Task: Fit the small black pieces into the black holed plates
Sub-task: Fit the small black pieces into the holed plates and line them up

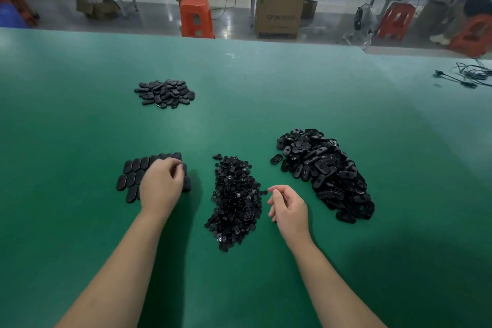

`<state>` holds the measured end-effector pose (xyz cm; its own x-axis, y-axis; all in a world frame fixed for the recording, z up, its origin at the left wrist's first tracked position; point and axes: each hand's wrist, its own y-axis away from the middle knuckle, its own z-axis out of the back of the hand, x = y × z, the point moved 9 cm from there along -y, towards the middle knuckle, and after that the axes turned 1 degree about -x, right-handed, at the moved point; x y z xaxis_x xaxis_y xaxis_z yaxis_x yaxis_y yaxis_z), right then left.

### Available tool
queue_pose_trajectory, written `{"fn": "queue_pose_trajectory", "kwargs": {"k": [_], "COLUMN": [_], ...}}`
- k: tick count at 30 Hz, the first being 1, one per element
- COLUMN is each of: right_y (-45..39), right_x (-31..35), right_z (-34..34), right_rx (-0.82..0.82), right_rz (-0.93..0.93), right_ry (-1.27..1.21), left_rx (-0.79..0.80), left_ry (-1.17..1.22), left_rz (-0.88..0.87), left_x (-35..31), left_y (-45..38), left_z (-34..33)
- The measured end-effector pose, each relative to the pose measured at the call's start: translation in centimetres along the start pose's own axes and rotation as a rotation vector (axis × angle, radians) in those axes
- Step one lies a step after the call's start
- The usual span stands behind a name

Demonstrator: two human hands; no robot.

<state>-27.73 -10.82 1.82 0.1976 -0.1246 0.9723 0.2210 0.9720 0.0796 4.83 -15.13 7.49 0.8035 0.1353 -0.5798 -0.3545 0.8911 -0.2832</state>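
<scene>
Two bare hands work among heaps of black parts on a green bench (266,93).

The left hand (161,186), at lower left of centre, rests knuckles-up on neat rows of plates (133,176) laid flat side by side, its fingers curled down onto them; whether it grips one cannot be told. The right hand (288,208), lower centre, hovers just right of the heap of small black pieces (234,200), fingers loosely curled, thumb and forefinger close together; whether anything is pinched there cannot be told. A large heap of holed plates (324,170) lies at centre right. A smaller pile of plates (165,93) sits at upper left, well apart.
</scene>
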Motion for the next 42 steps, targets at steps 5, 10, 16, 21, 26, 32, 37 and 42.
{"fn": "queue_pose_trajectory", "kwargs": {"k": [5, 10, 16, 21, 26, 32, 37, 42], "right_y": [0.1, 0.1, -0.2, -1.9, -5.9, -10.1, -10.4, -10.2], "right_x": [0.0, -0.4, -0.5, -0.1, 3.0, 5.2, 5.1, 5.3], "right_z": [0.0, 0.1, -0.2, 0.0, 1.0, -1.9, -3.3, -4.0], "right_rx": [-0.003, -0.001, -0.028, -0.038, -0.061, 0.22, 0.373, 0.366], "right_rz": [-0.001, -0.004, 0.01, -0.059, 0.117, 0.318, 0.408, 0.47], "right_ry": [0.016, 0.027, 0.117, 0.129, 0.432, 1.114, 1.433, 1.394], "left_rx": [0.167, 0.196, 0.164, 0.154, 0.161, 0.152, 0.186, 0.192], "left_ry": [-0.032, -0.028, 0.079, 0.071, 0.07, 0.065, 0.076, 0.106], "left_rz": [-0.029, -0.037, -0.15, -0.16, -0.151, -0.134, -0.1, -0.065], "left_x": [-2.4, -2.6, -2.2, -2.4, -2.2, -2.2, -1.8, -1.6], "left_y": [3.6, 5.7, 7.2, 6.9, 6.7, 6.6, 6.8, 6.7], "left_z": [-3.9, -5.4, -5.1, -5.2, -5.4, -5.3, -5.7, -5.8]}}
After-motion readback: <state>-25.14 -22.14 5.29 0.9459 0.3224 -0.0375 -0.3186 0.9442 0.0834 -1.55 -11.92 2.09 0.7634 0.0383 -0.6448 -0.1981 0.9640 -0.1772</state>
